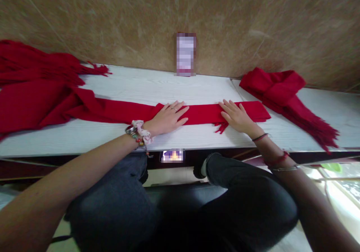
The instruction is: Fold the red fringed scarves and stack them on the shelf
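Note:
A long red scarf [204,114] lies in a flat folded strip across the white table. Its left part runs into a loose, rumpled heap of red cloth. My left hand [165,117] rests palm down on the strip with its fingers spread. Farther right, my right hand [237,116] lies flat on the same strip, fingers apart, near its folded right end. A bit of fringe sticks out below the strip beside my right hand. Neither hand grips the cloth.
Another red scarf [277,89], folded with a fringed end, lies at the right. Red fringed cloth [36,62] is piled at the far left. A blurred phone-like object [185,54] leans on the brown marbled wall. A lit screen [173,155] shows below the white table's [135,83] front edge.

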A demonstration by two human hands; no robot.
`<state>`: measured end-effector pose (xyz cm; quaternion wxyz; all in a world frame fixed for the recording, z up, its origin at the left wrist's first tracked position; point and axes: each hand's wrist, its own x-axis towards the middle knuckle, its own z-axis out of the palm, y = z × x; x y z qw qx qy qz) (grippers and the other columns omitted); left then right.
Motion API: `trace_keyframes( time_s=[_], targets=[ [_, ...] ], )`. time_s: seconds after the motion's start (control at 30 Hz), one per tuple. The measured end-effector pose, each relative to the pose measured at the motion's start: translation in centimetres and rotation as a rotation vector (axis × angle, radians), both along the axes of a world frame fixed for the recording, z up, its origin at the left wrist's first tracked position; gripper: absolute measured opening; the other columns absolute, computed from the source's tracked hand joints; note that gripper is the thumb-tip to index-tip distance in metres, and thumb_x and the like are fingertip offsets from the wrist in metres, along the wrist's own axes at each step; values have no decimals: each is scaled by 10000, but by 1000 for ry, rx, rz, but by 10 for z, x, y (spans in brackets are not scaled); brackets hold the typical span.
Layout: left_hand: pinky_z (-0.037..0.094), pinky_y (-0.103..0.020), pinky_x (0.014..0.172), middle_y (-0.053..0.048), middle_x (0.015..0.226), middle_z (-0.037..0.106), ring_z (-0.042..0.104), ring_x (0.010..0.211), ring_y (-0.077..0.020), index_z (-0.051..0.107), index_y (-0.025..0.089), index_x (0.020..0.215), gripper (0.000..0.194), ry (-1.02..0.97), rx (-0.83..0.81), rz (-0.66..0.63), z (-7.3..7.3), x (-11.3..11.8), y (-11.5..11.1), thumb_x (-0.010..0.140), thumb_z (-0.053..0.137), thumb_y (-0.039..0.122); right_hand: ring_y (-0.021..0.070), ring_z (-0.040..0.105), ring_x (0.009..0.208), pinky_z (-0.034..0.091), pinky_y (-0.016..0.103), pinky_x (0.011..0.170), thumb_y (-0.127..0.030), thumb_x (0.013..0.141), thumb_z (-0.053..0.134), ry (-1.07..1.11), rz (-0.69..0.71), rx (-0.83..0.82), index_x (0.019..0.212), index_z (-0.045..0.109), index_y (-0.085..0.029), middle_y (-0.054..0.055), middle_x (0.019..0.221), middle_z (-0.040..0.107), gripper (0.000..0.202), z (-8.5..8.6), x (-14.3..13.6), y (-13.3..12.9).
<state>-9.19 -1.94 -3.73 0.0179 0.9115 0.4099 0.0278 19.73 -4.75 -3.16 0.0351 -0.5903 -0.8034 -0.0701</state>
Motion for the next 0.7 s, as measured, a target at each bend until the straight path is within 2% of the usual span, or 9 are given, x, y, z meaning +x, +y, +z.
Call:
trace_keyframes(
  time_s=[0.2, 0.33, 0.53, 0.7],
  targets=[
    [170, -382, 1126, -108, 1521, 256, 217, 1400, -232, 320, 149, 1435, 529, -1, 36, 4, 2, 9, 11, 971, 244, 392, 276, 279, 1376, 284, 543, 1063, -352, 963, 161, -43, -60, 4, 1435, 328, -149, 120, 1492, 327, 540, -2, 12, 15],
    [177, -407, 1123, -103, 1511, 284, 249, 1388, -234, 344, 158, 1424, 507, -6, 75, 10, 0, 11, 16, 970, 240, 360, 301, 294, 1367, 277, 613, 1034, -365, 955, 177, 21, -40, -7, 1429, 338, -164, 133, 1480, 346, 539, -3, 27, 22],
    [178, -413, 1121, -104, 1513, 279, 238, 1393, -233, 342, 166, 1425, 508, -14, 85, 0, -4, 9, 19, 973, 232, 369, 303, 236, 1389, 232, 629, 1051, -430, 956, 168, 68, -70, 31, 1440, 322, -220, 108, 1505, 303, 550, 4, 23, 19],
    [163, -407, 1125, -88, 1523, 257, 224, 1398, -237, 322, 185, 1437, 509, -5, 39, 6, -1, 5, 21, 973, 241, 377, 298, 259, 1382, 288, 643, 1017, -397, 960, 143, 1, -62, -48, 1454, 286, -233, 98, 1506, 306, 540, -3, 29, 14]
  ],
)
